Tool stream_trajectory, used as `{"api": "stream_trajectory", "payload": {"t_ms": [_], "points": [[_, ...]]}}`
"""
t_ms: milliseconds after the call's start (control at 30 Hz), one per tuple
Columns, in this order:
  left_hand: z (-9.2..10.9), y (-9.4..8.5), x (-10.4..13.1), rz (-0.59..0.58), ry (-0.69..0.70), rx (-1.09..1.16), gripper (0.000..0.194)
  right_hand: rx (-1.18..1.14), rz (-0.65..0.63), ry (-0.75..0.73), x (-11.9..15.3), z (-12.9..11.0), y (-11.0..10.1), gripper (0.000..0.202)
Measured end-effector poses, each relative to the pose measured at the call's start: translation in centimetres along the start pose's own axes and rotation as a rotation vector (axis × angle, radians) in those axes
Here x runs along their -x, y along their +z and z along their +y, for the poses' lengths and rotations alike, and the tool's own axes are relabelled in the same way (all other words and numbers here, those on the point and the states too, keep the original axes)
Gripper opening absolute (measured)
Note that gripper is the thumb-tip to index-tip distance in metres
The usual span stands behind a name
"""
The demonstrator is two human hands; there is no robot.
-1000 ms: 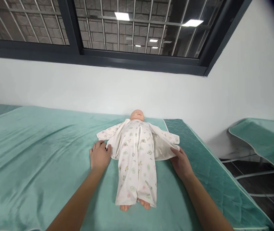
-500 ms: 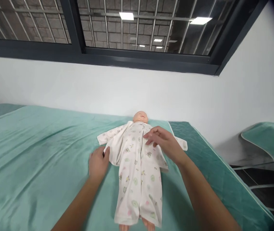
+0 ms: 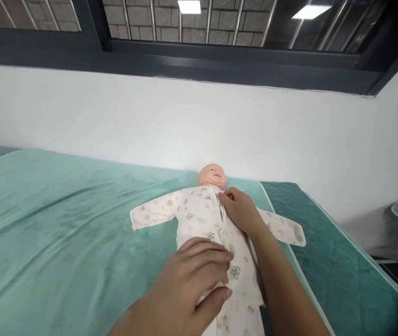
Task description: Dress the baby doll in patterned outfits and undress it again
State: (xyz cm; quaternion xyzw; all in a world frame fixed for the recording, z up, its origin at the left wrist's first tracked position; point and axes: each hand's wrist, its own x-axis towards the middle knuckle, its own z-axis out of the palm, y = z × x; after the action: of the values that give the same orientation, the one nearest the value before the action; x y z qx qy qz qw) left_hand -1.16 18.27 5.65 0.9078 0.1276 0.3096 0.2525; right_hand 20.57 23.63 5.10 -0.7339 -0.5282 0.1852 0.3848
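Note:
A baby doll (image 3: 212,175) lies on its back, dressed in a white patterned baby top (image 3: 192,215) with both sleeves spread out sideways. Patterned white trousers (image 3: 247,317) show below it. At the chest, just under the collar, my right hand (image 3: 242,212) is closed, thumb and fingers pinching the front edge of the top. A dark gap shows beside those fingers, along the front opening. Over the doll's belly my left hand (image 3: 199,273) is open, its fingers stretched out and the thumb apart; whether it presses on the cloth I cannot tell. The doll's feet are out of view.
A light green sheet (image 3: 62,233) with creases covers the bed, and a darker green quilted cover (image 3: 338,261) lies along the right. Behind the bed stands a white wall (image 3: 132,116), with a dark window frame (image 3: 192,60) and metal bars above.
The top's left flap has been laid across the chest. My left hand has moved right from that flap to over the belly; my right hand has closed on the edge near the collar.

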Motion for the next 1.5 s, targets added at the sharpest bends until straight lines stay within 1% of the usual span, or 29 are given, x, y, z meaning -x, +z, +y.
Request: {"api": "stream_trajectory", "payload": {"t_ms": [33, 100, 167, 233, 267, 333, 400, 467, 600, 667, 767, 867, 1000, 1100, 1233, 1333, 1500], "points": [[-0.4, -0.3, -0.7, 0.034, -0.05, 0.03, 0.013, -0.023, 0.01, 0.007, -0.1, 0.0, -0.1, 0.028], [-1.9, -1.0, -2.6, 0.14, -0.201, 0.053, 0.017, -0.089, 0.027, 0.021, -0.2, 0.0, -0.2, 0.027], [-3.8, -1.4, -5.3, 0.237, -0.399, 0.016, 0.022, -0.204, 0.031, 0.044, -0.2, -0.1, -0.3, 0.025], [-5.8, -1.4, -8.0, 0.313, -0.522, -0.013, 0.022, -0.34, 0.013, 0.053, -0.1, -0.3, -0.3, 0.02], [-6.7, -1.2, -9.3, 0.333, -0.594, -0.031, 0.02, -0.387, 0.007, 0.048, 0.0, -0.4, -0.3, 0.018], [-8.1, -0.7, -11.2, 0.287, -0.728, -0.051, 0.019, -0.413, 0.016, 0.04, 0.1, -0.5, -0.2, 0.014], [-8.8, -0.2, -12.0, 0.265, -0.8, -0.032, 0.016, -0.384, 0.046, 0.056, 0.1, -0.6, -0.1, 0.014], [-9.1, 0.3, -12.0, 0.309, -0.784, 0.028, 0.014, -0.375, 0.049, 0.077, 0.0, -0.7, 0.1, 0.016], [-9.0, 0.8, -11.2, 0.461, -0.642, 0.144, 0.016, -0.461, 0.027, 0.058, -0.1, -0.7, 0.5, 0.021], [-9.1, 0.9, -11.0, 0.487, -0.604, 0.216, 0.019, -0.53, 0.043, 0.046, -0.2, -0.5, 0.7, 0.023], [-9.3, 0.9, -11.0, 0.446, -0.596, 0.301, 0.021, -0.639, 0.017, 0.002, -0.2, 0.0, 0.9, 0.027], [-9.5, 0.9, -11.1, 0.433, -0.603, 0.289, 0.018, -0.706, -0.032, -0.025, -0.3, 0.5, 1.0, 0.029], [-9.3, 0.8, -11.1, 0.402, -0.588, 0.258, 0.015, -0.745, -0.028, -0.012, -0.4, 0.7, 1.1, 0.028], [-9.0, 0.6, -11.1, 0.379, -0.586, 0.257, 0.017, -0.735, -0.023, -0.01, -0.4, 0.6, 1.1, 0.026], [-8.9, 0.6, -11.1, 0.344, -0.6, 0.267, 0.019, -0.657, -0.012, -0.007, -0.4, 0.5, 0.9, 0.026], [-9.2, 0.7, -11.1, 0.37, -0.632, 0.239, 0.019, -0.611, 0.01, 0.016, -0.6, 0.7, 0.9, 0.024], [-9.6, 0.8, -11.2, 0.395, -0.617, 0.187, 0.017, -0.578, 0.038, 0.027, -0.8, 0.8, 0.9, 0.027]]}}
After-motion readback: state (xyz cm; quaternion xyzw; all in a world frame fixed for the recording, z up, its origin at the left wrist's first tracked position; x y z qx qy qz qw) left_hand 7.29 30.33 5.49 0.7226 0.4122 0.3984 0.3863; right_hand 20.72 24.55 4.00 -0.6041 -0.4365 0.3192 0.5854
